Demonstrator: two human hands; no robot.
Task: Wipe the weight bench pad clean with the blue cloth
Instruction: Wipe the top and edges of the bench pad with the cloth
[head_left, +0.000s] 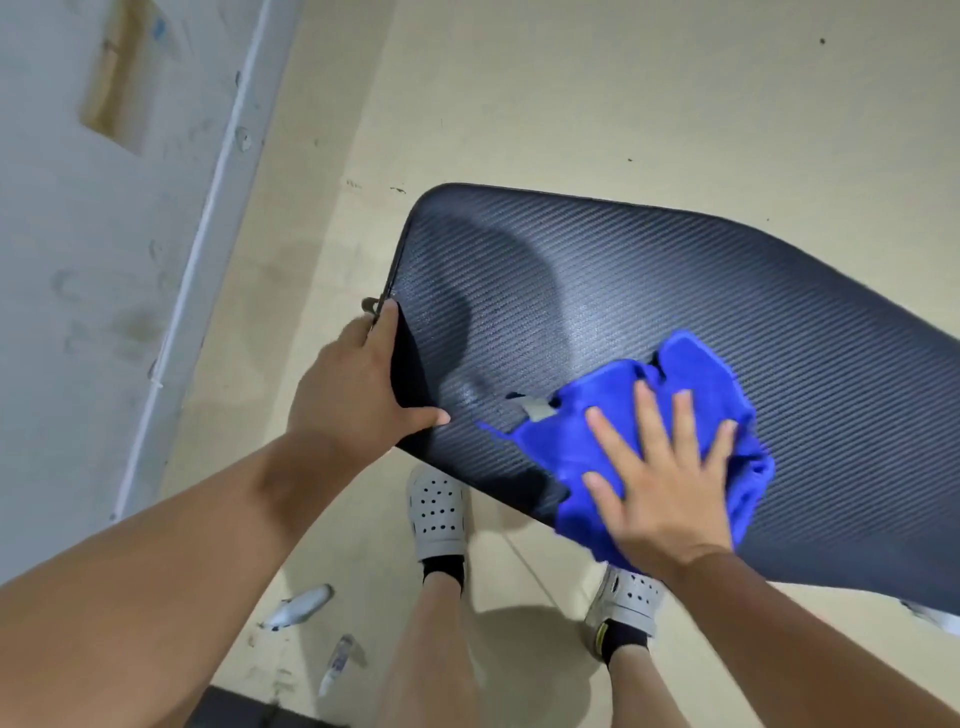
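Observation:
The weight bench pad is black with a ribbed weave and runs from the middle of the view off to the right. A crumpled blue cloth lies on its near side. My right hand presses flat on the cloth with fingers spread. My left hand grips the pad's rounded left end, thumb on top and fingers wrapped around the edge. A damp sheen shows on the pad left of the cloth.
My feet in grey perforated clogs stand on the beige floor under the pad's near edge. Two plastic bottles lie on the floor at lower left. A pale wall with a white pipe runs along the left.

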